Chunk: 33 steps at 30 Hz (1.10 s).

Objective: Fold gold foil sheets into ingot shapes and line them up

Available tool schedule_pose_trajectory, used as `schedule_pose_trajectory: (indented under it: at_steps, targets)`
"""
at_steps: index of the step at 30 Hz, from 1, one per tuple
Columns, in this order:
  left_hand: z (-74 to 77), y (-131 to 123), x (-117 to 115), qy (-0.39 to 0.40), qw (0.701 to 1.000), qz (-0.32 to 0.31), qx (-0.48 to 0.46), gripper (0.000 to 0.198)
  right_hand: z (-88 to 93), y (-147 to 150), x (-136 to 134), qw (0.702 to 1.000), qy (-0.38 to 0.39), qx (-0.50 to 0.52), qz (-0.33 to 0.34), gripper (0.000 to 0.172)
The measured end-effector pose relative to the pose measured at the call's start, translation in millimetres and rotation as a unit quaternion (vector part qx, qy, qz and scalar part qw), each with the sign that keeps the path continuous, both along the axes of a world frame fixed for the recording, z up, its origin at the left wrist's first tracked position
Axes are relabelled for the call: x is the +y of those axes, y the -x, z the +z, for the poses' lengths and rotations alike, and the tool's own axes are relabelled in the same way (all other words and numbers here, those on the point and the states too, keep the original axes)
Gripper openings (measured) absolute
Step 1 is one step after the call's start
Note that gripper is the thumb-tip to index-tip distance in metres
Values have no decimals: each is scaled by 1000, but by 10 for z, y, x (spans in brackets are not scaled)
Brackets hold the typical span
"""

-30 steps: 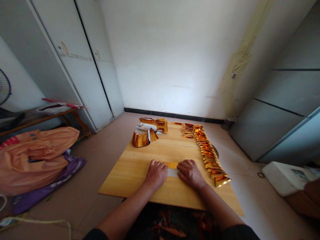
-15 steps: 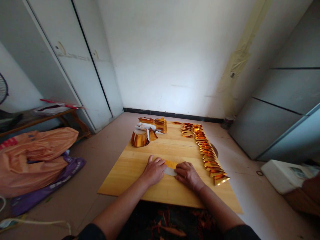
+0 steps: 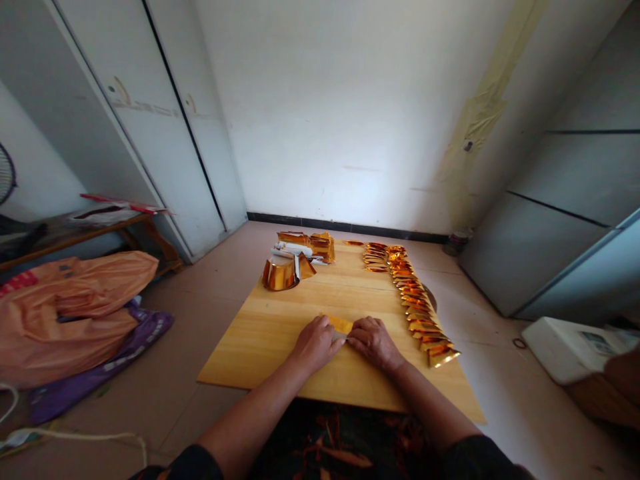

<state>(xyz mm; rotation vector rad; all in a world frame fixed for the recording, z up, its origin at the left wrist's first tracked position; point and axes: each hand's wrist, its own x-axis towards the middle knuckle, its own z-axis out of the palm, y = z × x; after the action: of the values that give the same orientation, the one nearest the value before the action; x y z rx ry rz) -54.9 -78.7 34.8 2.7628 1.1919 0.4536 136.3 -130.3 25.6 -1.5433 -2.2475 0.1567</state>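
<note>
A sheet of gold foil paper (image 3: 336, 325) with a pale underside lies on the wooden board (image 3: 280, 360), between my two hands. My left hand (image 3: 316, 340) has its fingers curled on the sheet's left part, thumb stretched toward the near edge. Gripping the right part, my right hand (image 3: 371, 339) has its fingers bent and pressed together. The thumbs' side of both hands is close to the sheet's near edge, which looks partly turned up. Along the board's right side runs a row of folded gold paper pieces (image 3: 417, 307), overlapping one another.
At the board's far left stand a curved gold sheet stack (image 3: 280, 275) and a flat gold stack (image 3: 323, 247). Orange cloth (image 3: 75, 313) and a purple bag (image 3: 105, 373) lie on the floor at left. A white box (image 3: 565, 350) sits at right. Cabinets (image 3: 165, 120) stand at left.
My left hand has moved right and a little nearer, its thumb now by the sheet's near edge. Both hands are closer together, and less of the pale underside shows.
</note>
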Motion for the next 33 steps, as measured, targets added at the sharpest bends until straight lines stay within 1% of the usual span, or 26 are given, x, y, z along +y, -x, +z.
schedule_pose_trajectory:
  at_steps: [6,11,13,18,22,24,27,30,33]
  targets:
    - [-9,-37,-66,-27,1000,-4,13,17,32,1,3,1000,1,3,-3,35]
    - [-42,-28,-89,-25,1000,-7,11,13,60,-69,-23,1000,12,2,27,22]
    - [-58,-14,-93,-23,1000,-10,6,12,44,-92,-18,1000,16,6,25,19]
    - [-81,18,-123,-32,999,-14,7,11,-5,-74,35,999,23,33,-10,15]
    - [-72,54,-160,-31,999,-26,9,11,15,-19,77,997,39,48,-39,20]
    - [-70,72,-176,-30,999,-32,10,12,32,14,99,995,54,54,-63,21]
    - [-80,92,-191,-29,999,-39,13,16,49,71,139,990,75,63,-105,16]
    - [-96,105,-197,-34,998,-43,23,19,65,127,175,984,92,55,-140,14]
    - [-97,117,-197,-34,998,-50,33,21,87,162,202,981,106,31,-160,14]
